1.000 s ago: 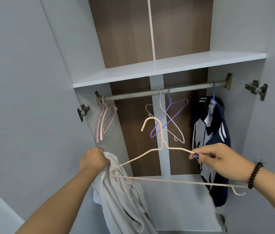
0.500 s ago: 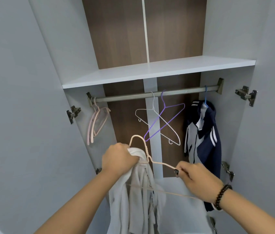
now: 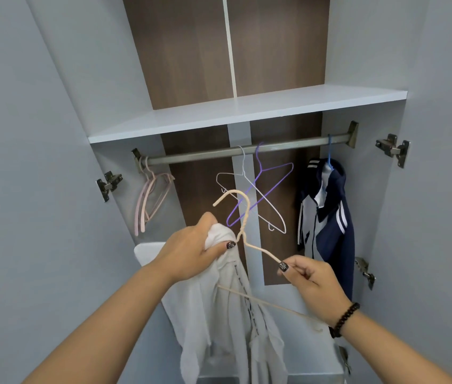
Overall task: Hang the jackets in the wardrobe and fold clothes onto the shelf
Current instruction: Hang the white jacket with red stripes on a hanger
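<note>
My left hand (image 3: 191, 252) grips the top of a white jacket (image 3: 224, 314), which hangs down below it in front of the open wardrobe. A beige wire hanger (image 3: 242, 217) has its left arm inside the jacket. My right hand (image 3: 309, 281) pinches the hanger's right arm. The hanger's hook points up, below the metal rail (image 3: 205, 156). A navy and white jacket (image 3: 327, 212) hangs on a blue hanger at the rail's right end.
On the rail hang a white hanger (image 3: 249, 200) and a purple hanger (image 3: 263, 189) in the middle, and pink hangers (image 3: 150, 198) at the left end. A white shelf (image 3: 247, 112) sits just above the rail. Both wardrobe doors stand open at the sides.
My left hand has brought the white jacket up and rightward to the hanger's neck. My right hand moved left along the hanger's arm, and the hanger's hook has risen slightly.
</note>
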A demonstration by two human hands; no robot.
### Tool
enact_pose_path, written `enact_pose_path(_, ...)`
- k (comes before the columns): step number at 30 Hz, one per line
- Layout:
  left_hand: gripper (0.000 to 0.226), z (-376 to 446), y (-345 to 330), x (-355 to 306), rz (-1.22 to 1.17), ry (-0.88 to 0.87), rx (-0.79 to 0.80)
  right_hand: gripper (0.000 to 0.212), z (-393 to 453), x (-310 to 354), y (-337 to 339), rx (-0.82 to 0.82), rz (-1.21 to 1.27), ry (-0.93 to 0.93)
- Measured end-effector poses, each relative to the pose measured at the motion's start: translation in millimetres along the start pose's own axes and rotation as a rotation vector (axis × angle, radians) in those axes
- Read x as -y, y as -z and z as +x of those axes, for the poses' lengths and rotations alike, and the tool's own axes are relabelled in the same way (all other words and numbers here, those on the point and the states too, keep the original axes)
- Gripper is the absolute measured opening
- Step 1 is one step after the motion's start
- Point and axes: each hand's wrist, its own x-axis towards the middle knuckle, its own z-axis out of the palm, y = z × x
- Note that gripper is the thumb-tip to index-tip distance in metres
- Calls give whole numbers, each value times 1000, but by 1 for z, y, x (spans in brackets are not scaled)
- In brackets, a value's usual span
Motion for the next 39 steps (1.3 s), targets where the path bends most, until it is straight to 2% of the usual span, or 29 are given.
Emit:
enact_pose_path(5, 18, -1, -8, 12, -182, -3, -105, 14, 17, 5, 10, 12, -175, 76)
enact_pose_path(7, 15, 0, -10, 16, -197, 10, -163, 11, 20, 5, 13, -119, -232, 162)
enact_pose_path(9, 15, 2, -10, 21, -224, 51, -224, 18, 19, 0, 13, -314, -272, 218)
enact_pose_path(12, 10, 3, -6, 32, -287, 160, -339, 30, 12, -19, 5, -586, -152, 32)
enact_pose_path(15, 12, 3, -1, 42, -389, 248, -435, 29, 9, -42, -8, -778, 28, -241)
enact_pose_path(17, 13, 3, 3, 45, -458, 280, -468, 27, 8, -54, -22, -676, 120, -339)
enact_pose_path(19, 14, 0, 7, 47, -509, 275, -481, 30, 8, -59, -45, -421, 111, -380)
enact_pose_path(24, 12, -14, 24, 51, -603, 262, -509, 38, 25, -48, -119, 70, -2, -312)
enact_pose_path(27, 11, -23, 34, 54, -623, 277, -518, 48, 38, -38, -158, 338, 77, -277)
enact_pose_path(29, 9, -30, 41, 58, -626, 275, -538, 41, 43, -33, -179, 481, 131, -269)
enact_pose_path(31, 11, -39, 48, 64, -617, 285, -560, 33, 44, -33, -194, 554, 137, -278)
enact_pose_path(35, 11, -51, 60, 79, -641, 321, -598, 17, 36, -44, -210, 581, -53, -208)
enact_pose_path(37, 13, -51, 62, 83, -680, 331, -583, 16, 31, -52, -210, 530, -150, -151)
enact_pose_path(39, 16, -48, 60, 85, -717, 350, -548, 16, 29, -62, -201, 409, -282, -58)
